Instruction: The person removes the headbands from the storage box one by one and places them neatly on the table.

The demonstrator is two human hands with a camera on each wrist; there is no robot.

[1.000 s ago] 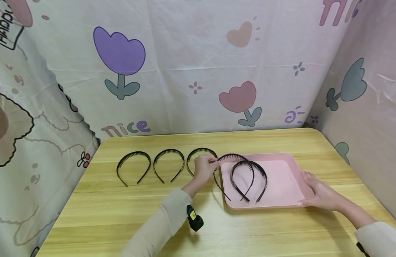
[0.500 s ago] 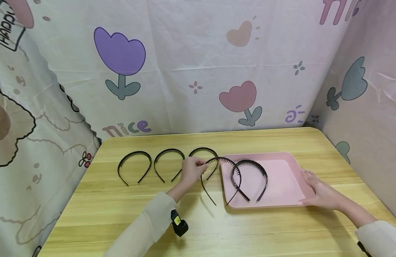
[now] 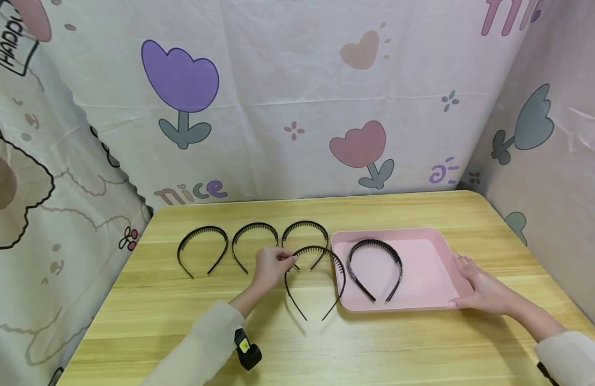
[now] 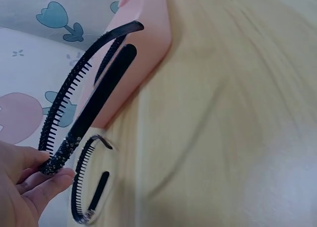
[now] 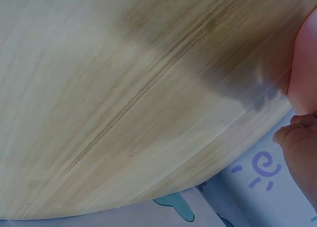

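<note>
Head view: from where I stand, the person's left hand (image 3: 268, 268) pinches the held headband (image 3: 317, 248) high on its left side, thumb and fingertips brought together on it, its legs pointing near. It hangs over the wooden table (image 3: 374, 348), just left of the pink tray (image 3: 425, 268) and on the near side of the row. I'd judge the step in hand to be shifting one headband between tray and row; the next move seems to call for keeping that light pinch and the legs clear of the neighbours. Lying in the row are the left headband (image 3: 203, 230), middle headband (image 3: 255, 225) and right headband (image 3: 304, 223); the tray headband (image 3: 374, 243) sits in the tray's left half. That makes five visible, though I can't tell whether another nests under the tray one. One tray, two hands. The right hand (image 3: 483, 289) rests at the tray's right end, fingers spread along the edge.

Left wrist view: thumb and fingers meet on the band's studded part; one other headband shows clearly below.

Right wrist view: only part of the right hand shows, beside the tray; I can't tell how firmly it presses.
</note>
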